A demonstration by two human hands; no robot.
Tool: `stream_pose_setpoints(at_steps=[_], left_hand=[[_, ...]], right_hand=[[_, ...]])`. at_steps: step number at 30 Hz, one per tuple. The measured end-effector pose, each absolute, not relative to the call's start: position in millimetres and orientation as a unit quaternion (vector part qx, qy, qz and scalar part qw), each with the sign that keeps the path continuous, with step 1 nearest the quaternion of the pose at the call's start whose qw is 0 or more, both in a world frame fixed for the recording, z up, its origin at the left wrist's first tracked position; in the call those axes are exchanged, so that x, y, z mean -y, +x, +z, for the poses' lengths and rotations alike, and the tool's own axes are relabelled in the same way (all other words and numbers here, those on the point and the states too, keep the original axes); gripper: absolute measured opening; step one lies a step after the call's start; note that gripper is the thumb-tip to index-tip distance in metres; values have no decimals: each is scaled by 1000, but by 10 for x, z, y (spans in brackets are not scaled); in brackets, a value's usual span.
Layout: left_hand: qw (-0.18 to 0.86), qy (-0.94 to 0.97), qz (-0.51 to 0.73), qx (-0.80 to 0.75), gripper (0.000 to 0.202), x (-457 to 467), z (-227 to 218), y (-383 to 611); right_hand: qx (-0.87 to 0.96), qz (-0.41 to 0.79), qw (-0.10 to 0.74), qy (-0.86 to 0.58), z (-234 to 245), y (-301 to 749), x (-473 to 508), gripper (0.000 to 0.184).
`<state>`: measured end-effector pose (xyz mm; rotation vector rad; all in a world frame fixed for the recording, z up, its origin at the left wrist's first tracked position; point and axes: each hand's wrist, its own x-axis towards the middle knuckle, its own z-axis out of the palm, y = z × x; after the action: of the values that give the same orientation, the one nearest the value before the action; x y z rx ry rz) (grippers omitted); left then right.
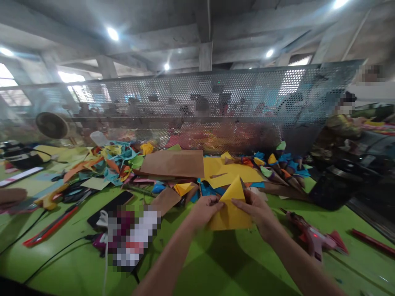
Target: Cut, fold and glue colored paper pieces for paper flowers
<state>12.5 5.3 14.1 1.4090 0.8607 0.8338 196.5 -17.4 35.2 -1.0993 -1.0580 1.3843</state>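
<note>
A sheet of yellow paper [232,216], folded to a point at its top, is held up over the green table. My left hand [207,209] pinches its left edge between thumb and fingers. On the other side my right hand [256,205] grips the paper, its thumb lying across the front and the fingers behind, partly hidden. The lower part of the sheet hangs flat and casts a shadow on the table. Just beyond the hands lie more yellow sheets [216,170] and a large piece of brown paper [175,162].
A pink glue gun [314,236] lies on the right, near a red pen-like stick [373,241]. Leftward are a phone [110,209], a red cutter [51,226] and cables. Coloured paper scraps [120,158] heap up before a perforated metal screen [185,107]. A person [345,117] sits far right.
</note>
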Motion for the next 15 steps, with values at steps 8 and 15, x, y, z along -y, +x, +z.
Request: stream_pose_setpoints(at_steps=[8, 15], left_hand=[[542, 643, 355, -408, 45, 19, 231, 16], [425, 726, 340, -421, 27, 121, 285, -5]], right_hand=[[423, 605, 523, -427, 262, 1929, 158, 48], [405, 588, 534, -453, 369, 1880, 269, 43]])
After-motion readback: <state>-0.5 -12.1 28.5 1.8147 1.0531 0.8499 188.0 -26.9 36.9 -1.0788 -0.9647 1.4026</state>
